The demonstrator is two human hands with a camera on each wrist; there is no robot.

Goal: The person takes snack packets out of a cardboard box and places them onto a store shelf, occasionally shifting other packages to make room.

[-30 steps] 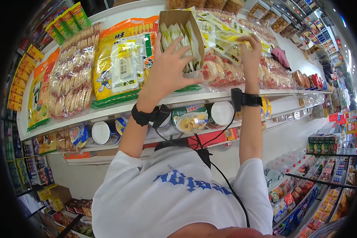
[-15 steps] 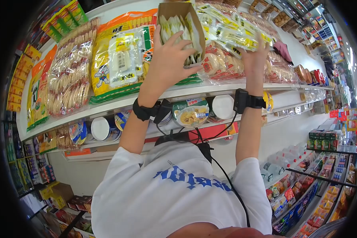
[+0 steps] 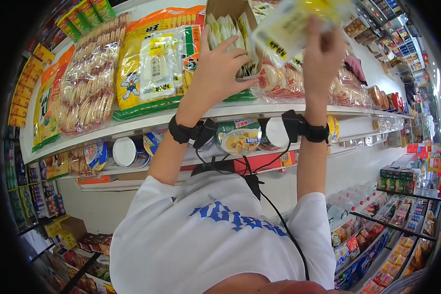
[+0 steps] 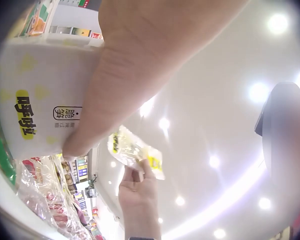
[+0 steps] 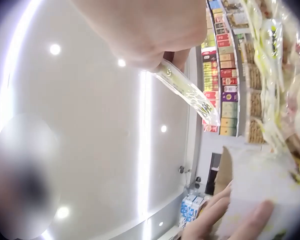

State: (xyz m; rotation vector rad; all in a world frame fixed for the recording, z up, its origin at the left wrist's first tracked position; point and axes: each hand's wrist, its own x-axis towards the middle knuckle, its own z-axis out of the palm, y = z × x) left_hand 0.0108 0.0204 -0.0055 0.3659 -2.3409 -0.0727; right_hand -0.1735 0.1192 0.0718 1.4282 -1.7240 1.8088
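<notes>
An upright open cardboard box (image 3: 253, 30) with slim pale packets (image 3: 223, 30) inside stands at the top centre of the head view. My left hand (image 3: 219, 73) grips its near left corner, fingers spread on it and thumb across the printed front (image 4: 45, 95) in the left wrist view. Above the shelf, right of the box, my right hand (image 3: 323, 63) pinches a clear-and-yellow packet (image 3: 284, 36). That packet (image 4: 132, 150) hangs in the air in the left wrist view, its edge (image 5: 190, 95) toward the right wrist camera. Another such packet (image 3: 157, 68) lies on a large yellow bag.
Bagged round crackers (image 3: 90, 73) lie on the left of the shelf, and red-and-clear cracker bags (image 3: 274, 81) beside the box. The white shelf edge (image 3: 147, 124) runs in front of my body, with tubs (image 3: 239, 137) below it. A dark pink cloth-like item (image 3: 355, 67) lies at the right.
My right hand reached into the pile of packets and has lifted one up off it. My left hand has stayed at the box.
</notes>
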